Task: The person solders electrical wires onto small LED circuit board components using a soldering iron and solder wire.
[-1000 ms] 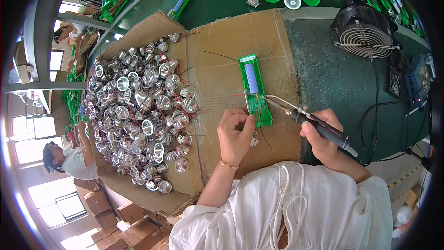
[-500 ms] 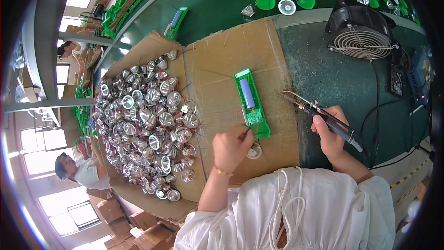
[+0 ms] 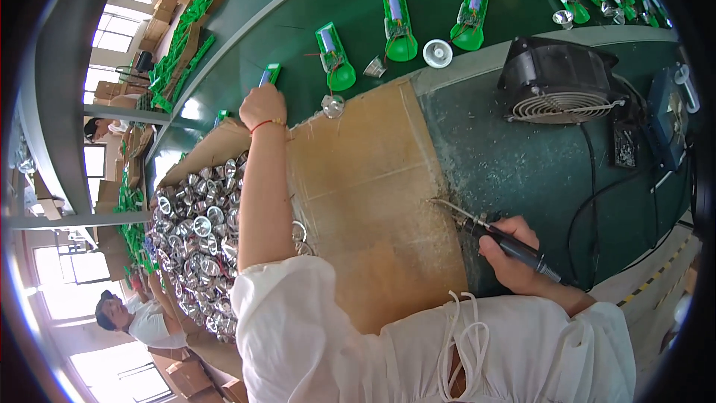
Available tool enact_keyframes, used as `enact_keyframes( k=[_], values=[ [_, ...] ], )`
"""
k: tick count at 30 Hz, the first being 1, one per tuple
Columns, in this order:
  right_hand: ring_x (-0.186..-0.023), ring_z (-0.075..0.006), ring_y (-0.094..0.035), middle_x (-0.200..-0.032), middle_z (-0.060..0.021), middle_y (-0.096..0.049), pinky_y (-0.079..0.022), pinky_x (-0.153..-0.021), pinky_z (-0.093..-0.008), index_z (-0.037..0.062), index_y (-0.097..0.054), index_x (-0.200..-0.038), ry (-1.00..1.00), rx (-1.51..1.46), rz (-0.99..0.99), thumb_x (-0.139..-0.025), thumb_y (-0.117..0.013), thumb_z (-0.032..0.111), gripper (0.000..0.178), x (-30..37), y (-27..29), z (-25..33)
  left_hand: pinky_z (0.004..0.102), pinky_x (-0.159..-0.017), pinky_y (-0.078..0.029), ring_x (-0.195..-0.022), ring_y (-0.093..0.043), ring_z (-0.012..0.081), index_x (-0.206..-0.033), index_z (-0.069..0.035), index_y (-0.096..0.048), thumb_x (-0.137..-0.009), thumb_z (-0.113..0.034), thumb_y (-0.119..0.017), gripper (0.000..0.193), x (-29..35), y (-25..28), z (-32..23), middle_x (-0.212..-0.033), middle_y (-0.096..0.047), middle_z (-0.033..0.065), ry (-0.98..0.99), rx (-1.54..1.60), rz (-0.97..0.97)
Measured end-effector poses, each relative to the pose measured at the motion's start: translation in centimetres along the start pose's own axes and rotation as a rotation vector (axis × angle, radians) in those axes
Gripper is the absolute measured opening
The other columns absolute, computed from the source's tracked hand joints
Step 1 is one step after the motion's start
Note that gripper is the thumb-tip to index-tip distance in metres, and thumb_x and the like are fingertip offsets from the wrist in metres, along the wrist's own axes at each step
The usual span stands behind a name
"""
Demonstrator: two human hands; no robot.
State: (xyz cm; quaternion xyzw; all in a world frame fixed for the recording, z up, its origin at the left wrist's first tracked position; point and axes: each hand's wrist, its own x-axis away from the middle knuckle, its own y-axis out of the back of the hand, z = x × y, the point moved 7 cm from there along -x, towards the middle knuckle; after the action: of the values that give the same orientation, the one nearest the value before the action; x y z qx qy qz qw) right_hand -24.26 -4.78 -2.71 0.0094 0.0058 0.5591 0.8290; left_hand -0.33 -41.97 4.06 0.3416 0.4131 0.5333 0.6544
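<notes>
My left hand (image 3: 262, 108) reaches far out over the edge of the cardboard, its fingers closed on the near end of a green flashlight housing (image 3: 271, 73). The back of that hand hides the fingertips and part of the housing. My right hand (image 3: 513, 248) is wrapped round a soldering iron (image 3: 522, 252), whose thin metal tip points left over the brown cardboard mat (image 3: 365, 201). Beyond the mat lies another green housing (image 3: 333, 56) with a purple battery cell, and a silver reflector cup (image 3: 333, 107) beside its near end.
Many silver reflector cups (image 3: 198, 246) are heaped at the left. Further green housings (image 3: 399, 26) stand along the far green bench, near a white-rimmed reflector (image 3: 438, 53). A black fan (image 3: 559, 82) and a blue box (image 3: 666, 119) with cables are on the right. A person (image 3: 153, 317) sits at far left.
My left hand has left the mat for the housing at far left. The housing from the mat now lies on the far bench with its reflector. My right hand still holds the iron.
</notes>
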Motion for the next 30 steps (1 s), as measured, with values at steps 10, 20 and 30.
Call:
enact_keyframes(
  k=[10, 20, 30],
  values=[
    [-0.054, -0.0082, -0.054, -0.065, -0.0049, -0.059, -0.043, -0.049, -0.0234, 0.0029, -0.051, -0.086, 0.051, 0.014, 0.054, -0.076, -0.066, 0.009, 0.019, 0.1, 0.2, 0.1, 0.0343, -0.061, -0.053, -0.073, -0.065, 0.0251, -0.077, -0.010, -0.067, -0.080, -0.017, -0.050, 0.018, 1.7, -0.7, -0.5, -0.078, -0.066, 0.0105, -0.115, -0.108, 0.032],
    [-0.055, -0.0100, -0.055, -0.063, -0.0067, -0.056, -0.045, -0.051, -0.0231, -0.0001, -0.046, -0.084, -0.004, -0.004, -0.003, -0.080, -0.058, 0.005, 0.014, 0.3, 0.2, -0.2, 0.0373, -0.042, -0.046, -0.047, -0.058, 0.0264, -0.058, -0.010, -0.053, -0.073, -0.025, -0.056, 0.021, 25.8, 6.1, -3.8, -0.053, -0.056, 0.0113, -0.168, 0.482, 0.004],
    [-0.050, -0.0081, -0.048, -0.060, -0.0039, -0.052, -0.038, -0.047, -0.0197, 0.0016, -0.047, -0.086, 0.016, -0.096, -0.103, -0.083, -0.055, 0.010, 0.012, 0.0, 0.2, -0.1, 0.0375, -0.055, -0.046, -0.062, -0.056, 0.0266, -0.068, -0.010, -0.059, -0.074, -0.025, -0.064, 0.018, 26.6, 6.5, 3.9, -0.069, -0.055, 0.0090, 0.035, 0.607, -0.261]
  ],
)
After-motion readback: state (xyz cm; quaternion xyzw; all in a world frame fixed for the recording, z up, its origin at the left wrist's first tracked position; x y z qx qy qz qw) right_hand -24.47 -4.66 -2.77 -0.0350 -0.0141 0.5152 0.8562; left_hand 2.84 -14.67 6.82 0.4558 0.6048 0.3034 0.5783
